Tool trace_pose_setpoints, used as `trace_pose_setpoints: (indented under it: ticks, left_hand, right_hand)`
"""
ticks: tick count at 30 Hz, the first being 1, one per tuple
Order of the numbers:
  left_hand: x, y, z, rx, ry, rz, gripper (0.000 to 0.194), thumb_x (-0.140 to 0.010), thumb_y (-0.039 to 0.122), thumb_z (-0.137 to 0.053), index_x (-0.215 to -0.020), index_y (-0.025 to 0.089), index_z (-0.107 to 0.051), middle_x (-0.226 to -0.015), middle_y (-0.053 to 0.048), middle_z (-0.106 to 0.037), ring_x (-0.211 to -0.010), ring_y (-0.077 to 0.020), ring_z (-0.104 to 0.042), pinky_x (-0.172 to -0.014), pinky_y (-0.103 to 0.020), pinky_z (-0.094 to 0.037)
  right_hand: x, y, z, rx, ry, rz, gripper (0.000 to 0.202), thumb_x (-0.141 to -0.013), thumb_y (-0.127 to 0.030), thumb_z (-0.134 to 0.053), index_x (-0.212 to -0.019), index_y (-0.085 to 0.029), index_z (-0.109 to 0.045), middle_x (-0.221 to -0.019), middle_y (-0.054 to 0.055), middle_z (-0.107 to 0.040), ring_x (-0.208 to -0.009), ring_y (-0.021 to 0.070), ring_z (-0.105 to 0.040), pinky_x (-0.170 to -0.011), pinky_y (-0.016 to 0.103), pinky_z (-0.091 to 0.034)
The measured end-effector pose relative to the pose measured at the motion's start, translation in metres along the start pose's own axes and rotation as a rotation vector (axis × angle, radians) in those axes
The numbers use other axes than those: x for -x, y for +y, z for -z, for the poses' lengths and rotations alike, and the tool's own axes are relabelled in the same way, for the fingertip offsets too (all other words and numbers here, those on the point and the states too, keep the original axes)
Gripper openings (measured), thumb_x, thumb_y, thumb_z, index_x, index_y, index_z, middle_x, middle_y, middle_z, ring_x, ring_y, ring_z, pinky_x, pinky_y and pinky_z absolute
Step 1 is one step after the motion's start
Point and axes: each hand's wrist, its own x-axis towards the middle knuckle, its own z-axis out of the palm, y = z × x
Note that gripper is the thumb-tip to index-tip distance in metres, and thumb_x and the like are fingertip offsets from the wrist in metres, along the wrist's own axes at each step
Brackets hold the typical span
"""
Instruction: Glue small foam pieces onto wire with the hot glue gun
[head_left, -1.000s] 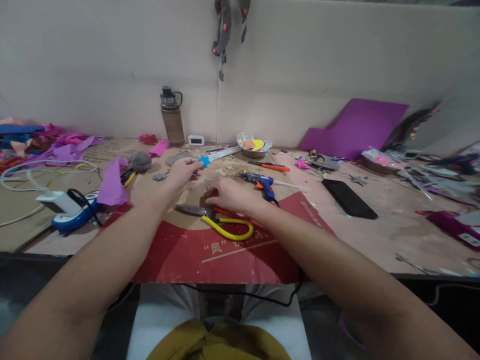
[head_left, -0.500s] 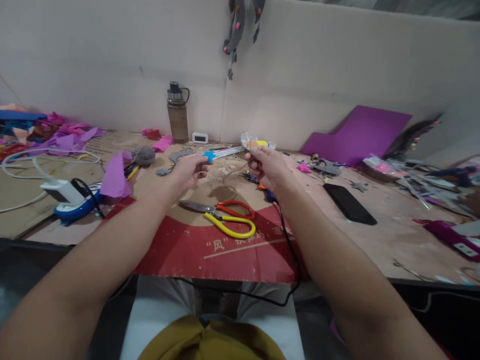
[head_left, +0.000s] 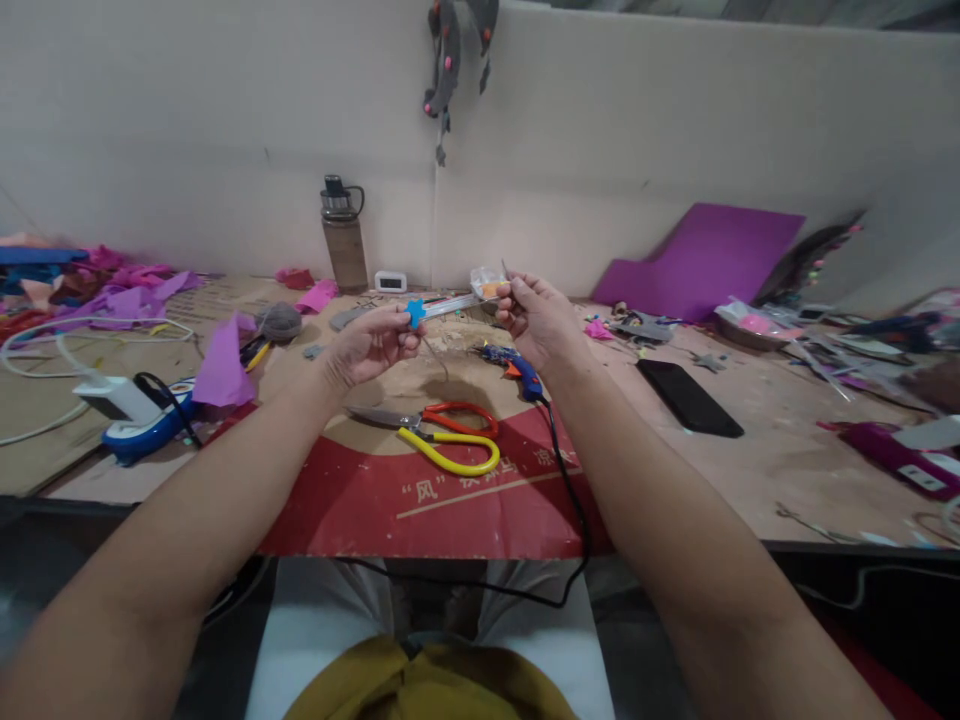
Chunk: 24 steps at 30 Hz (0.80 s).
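Observation:
My left hand point(head_left: 379, 345) is closed, its thumb and fingers pinching a small blue star point(head_left: 415, 313). A thin brownish cord point(head_left: 435, 357) hangs just below these fingers. Across from it, my right hand point(head_left: 534, 315) pinches a thin cord end point(head_left: 505, 268) that sticks up past the fingertips; whether both are one cord I cannot tell. Below the hands lie scissors point(head_left: 450, 451) with one red and one yellow handle. A blue glue gun point(head_left: 529, 380) rests beside my right wrist, its black cable running off the table's front edge.
Pale sticks point(head_left: 454, 304) lie behind the hands. A bottle point(head_left: 346, 245) and a small white clock point(head_left: 390, 282) stand near the wall. At right are a black phone point(head_left: 690, 398) and a purple sheet point(head_left: 705, 265). A power strip point(head_left: 150, 420) and felt scraps point(head_left: 135, 290) occupy the left.
My left hand has turned its fingers more upward, with the blue star still in it. The cord now hangs nearer the left hand. The view has shifted slightly.

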Motion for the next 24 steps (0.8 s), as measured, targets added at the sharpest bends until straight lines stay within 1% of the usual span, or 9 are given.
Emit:
trace_pose_setpoints:
  ticks: [2,5,7,10,13,17,19,21,24]
  left_hand:
    - [-0.003,0.003,0.005,0.028,0.017,-0.034,0.009,-0.07,0.016,-0.068,-0.078,0.011,-0.066,-0.073,-0.006,-0.067,-0.056,-0.0083,-0.056,-0.056,-0.021,-0.047]
    - [-0.004,0.008,0.006,0.102,0.061,-0.097,0.005,-0.073,0.016,-0.066,-0.076,0.012,-0.066,-0.073,-0.005,-0.066,-0.055,-0.0075,-0.055,-0.056,-0.021,-0.047]
    - [-0.003,0.011,0.003,0.137,0.122,-0.147,0.006,-0.076,0.018,-0.063,-0.074,0.013,-0.065,-0.073,-0.004,-0.065,-0.054,-0.0067,-0.054,-0.056,-0.021,-0.047]
    - [-0.001,0.017,0.0,0.111,0.238,-0.201,0.011,-0.08,0.023,-0.061,-0.073,0.015,-0.063,-0.074,-0.004,-0.065,-0.053,-0.0067,-0.053,-0.056,-0.022,-0.047]
    - [0.0,0.022,-0.001,0.088,0.314,-0.247,0.015,-0.082,0.027,-0.062,-0.072,0.016,-0.062,-0.076,-0.004,-0.065,-0.055,-0.0072,-0.055,-0.055,-0.022,-0.047]
    - [0.0,0.024,-0.001,0.058,0.381,-0.307,0.018,-0.086,0.03,-0.06,-0.073,0.017,-0.062,-0.081,-0.004,-0.067,-0.059,-0.0083,-0.057,-0.054,-0.022,-0.046]
    - [0.0,0.024,-0.002,0.039,0.397,-0.311,0.019,-0.086,0.031,-0.06,-0.073,0.017,-0.062,-0.082,-0.004,-0.068,-0.06,-0.0083,-0.057,-0.054,-0.023,-0.045]
    - [0.001,0.025,-0.002,0.057,0.363,-0.324,0.018,-0.086,0.028,-0.059,-0.073,0.017,-0.061,-0.082,-0.004,-0.067,-0.059,-0.0069,-0.055,-0.055,-0.023,-0.043]
    - [0.004,0.031,-0.002,0.113,0.311,-0.399,0.019,-0.09,0.02,-0.051,-0.074,0.018,-0.061,-0.082,-0.002,-0.067,-0.057,-0.005,-0.047,-0.058,-0.023,-0.041]
  right_hand:
    - [0.001,0.005,-0.001,0.018,-0.012,-0.051,0.008,-0.089,-0.012,-0.052,-0.089,-0.02,-0.053,-0.07,-0.006,-0.061,-0.054,0.0025,-0.053,-0.054,0.012,-0.046]
    - [0.007,0.016,-0.008,0.067,-0.019,-0.148,0.013,-0.088,-0.005,-0.049,-0.088,-0.017,-0.054,-0.068,-0.004,-0.062,-0.052,0.0029,-0.053,-0.053,0.014,-0.047]
    - [0.012,0.025,-0.013,0.086,-0.02,-0.204,0.014,-0.087,-0.004,-0.051,-0.085,-0.017,-0.054,-0.069,-0.003,-0.063,-0.051,0.0032,-0.053,-0.053,0.015,-0.048]
    - [0.018,0.036,-0.017,0.103,-0.061,-0.264,0.012,-0.083,-0.004,-0.056,-0.084,-0.016,-0.055,-0.071,-0.002,-0.066,-0.053,0.0032,-0.055,-0.056,0.016,-0.049]
    - [0.02,0.044,-0.018,0.12,-0.077,-0.258,0.012,-0.081,-0.005,-0.06,-0.082,-0.016,-0.054,-0.072,-0.001,-0.067,-0.055,0.0033,-0.056,-0.058,0.016,-0.049]
    - [0.018,0.048,-0.017,0.127,-0.011,-0.18,0.014,-0.08,-0.008,-0.061,-0.086,-0.018,-0.053,-0.074,-0.001,-0.068,-0.055,0.0035,-0.056,-0.059,0.016,-0.049]
    - [0.017,0.049,-0.016,0.143,0.002,-0.166,0.015,-0.079,-0.009,-0.062,-0.086,-0.018,-0.053,-0.074,-0.001,-0.068,-0.056,0.004,-0.056,-0.059,0.017,-0.048]
    - [0.018,0.05,-0.017,0.168,-0.004,-0.169,0.015,-0.078,-0.009,-0.062,-0.085,-0.018,-0.053,-0.072,-0.001,-0.068,-0.055,0.0044,-0.056,-0.059,0.017,-0.048]
    - [0.023,0.05,-0.021,0.206,0.013,-0.188,0.015,-0.078,-0.007,-0.06,-0.085,-0.018,-0.053,-0.068,-0.002,-0.067,-0.054,0.0049,-0.056,-0.057,0.018,-0.047]
